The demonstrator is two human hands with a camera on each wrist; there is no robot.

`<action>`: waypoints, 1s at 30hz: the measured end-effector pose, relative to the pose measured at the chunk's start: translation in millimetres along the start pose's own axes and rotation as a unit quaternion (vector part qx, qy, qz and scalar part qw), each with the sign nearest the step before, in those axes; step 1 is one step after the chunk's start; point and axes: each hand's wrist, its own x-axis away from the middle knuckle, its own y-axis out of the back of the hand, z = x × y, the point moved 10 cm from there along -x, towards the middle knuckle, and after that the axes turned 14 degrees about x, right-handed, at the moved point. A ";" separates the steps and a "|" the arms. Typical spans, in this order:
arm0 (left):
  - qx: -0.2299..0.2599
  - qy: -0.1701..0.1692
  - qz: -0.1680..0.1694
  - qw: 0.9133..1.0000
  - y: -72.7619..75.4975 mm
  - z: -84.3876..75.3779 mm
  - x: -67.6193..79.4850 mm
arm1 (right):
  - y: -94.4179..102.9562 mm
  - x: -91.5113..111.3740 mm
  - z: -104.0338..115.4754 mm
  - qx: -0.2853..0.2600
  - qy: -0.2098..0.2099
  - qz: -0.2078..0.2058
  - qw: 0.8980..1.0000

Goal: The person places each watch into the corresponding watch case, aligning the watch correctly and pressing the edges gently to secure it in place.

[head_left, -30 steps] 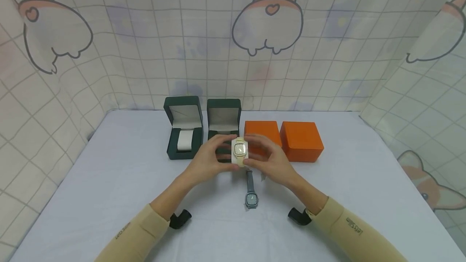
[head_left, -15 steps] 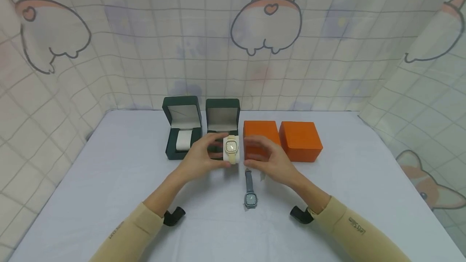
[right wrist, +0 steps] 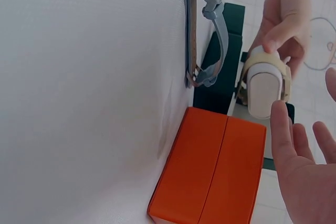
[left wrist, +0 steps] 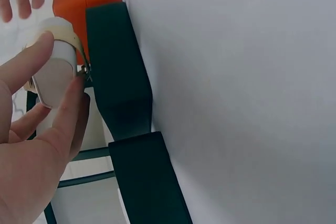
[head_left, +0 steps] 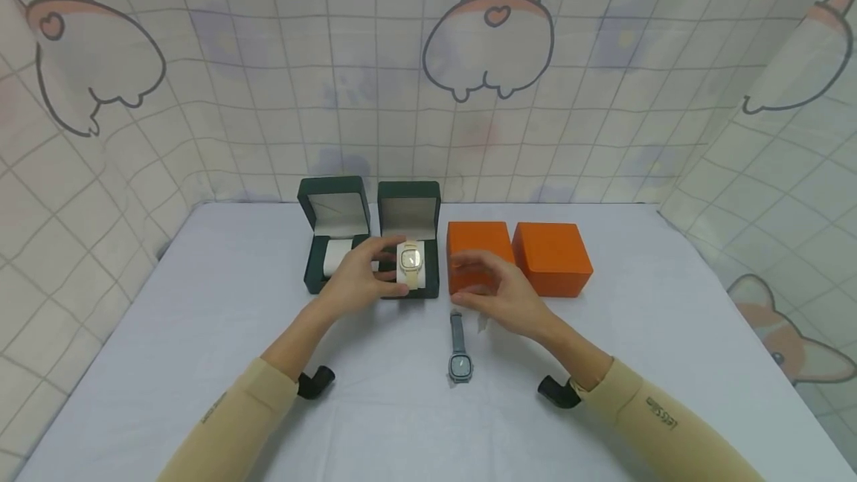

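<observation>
My left hand (head_left: 353,279) pinches a white watch cushion (left wrist: 54,82) between thumb and fingers. Strapped round the cushion is a cream watch (head_left: 411,259) with a squarish dial. In the head view they appear over the lower part of the right-hand green watch box (head_left: 432,274), whose lid stands up. The wrist views show the cushion above that box. My right hand (head_left: 505,297) has its fingers apart and holds nothing, in front of the nearer orange box (head_left: 477,235). A grey-blue watch (head_left: 460,366) lies on the table, below and left of that hand.
Another green watch box (head_left: 335,186) stands open at the left, with a white cushion (head_left: 333,255) inside, partly behind my left hand. A second orange box (head_left: 554,251) is shut at the right. A white cloth covers the table (head_left: 201,303); a patterned curtain (head_left: 281,95) hangs behind.
Both hands were at the cushion with the cream watch; my right hand has since let go. The left hand has carried it leftward to the right-hand green box. The grey-blue watch stays put.
</observation>
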 end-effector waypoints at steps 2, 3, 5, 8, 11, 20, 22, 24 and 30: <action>-0.001 0.001 -0.001 1.000 1.8 1.4 -2.5 | 0.1 0.1 1.1 -0.002 0.001 0.002 1.000; 0.000 0.001 -0.001 1.000 2.7 2.3 -3.8 | 0.1 0.2 1.7 -0.002 0.002 0.002 1.000; 0.000 0.003 0.000 1.000 4.5 4.5 -6.7 | 0.3 0.2 2.4 0.000 0.003 0.002 1.000; -0.010 0.003 0.001 1.000 7.0 7.1 -10.3 | 0.4 0.0 2.7 0.007 0.002 0.004 1.000; -0.027 0.001 -0.001 1.000 9.4 8.5 -12.8 | 0.5 -0.5 2.1 0.014 0.000 0.005 1.000; -0.120 -0.026 0.006 0.992 7.0 5.4 -18.7 | -2.0 -1.7 -3.0 0.020 -0.005 0.010 1.000; -0.148 -0.024 0.007 0.989 6.3 6.0 -19.9 | -2.1 -1.5 -2.3 0.021 -0.006 0.013 1.000; -0.172 -0.018 0.008 0.985 6.2 6.8 -20.8 | -1.3 -1.5 -0.2 0.027 -0.006 0.014 1.000; -0.200 -0.008 0.022 0.980 5.1 11.5 -24.6 | 1.7 -3.3 4.7 0.037 -0.001 0.013 0.999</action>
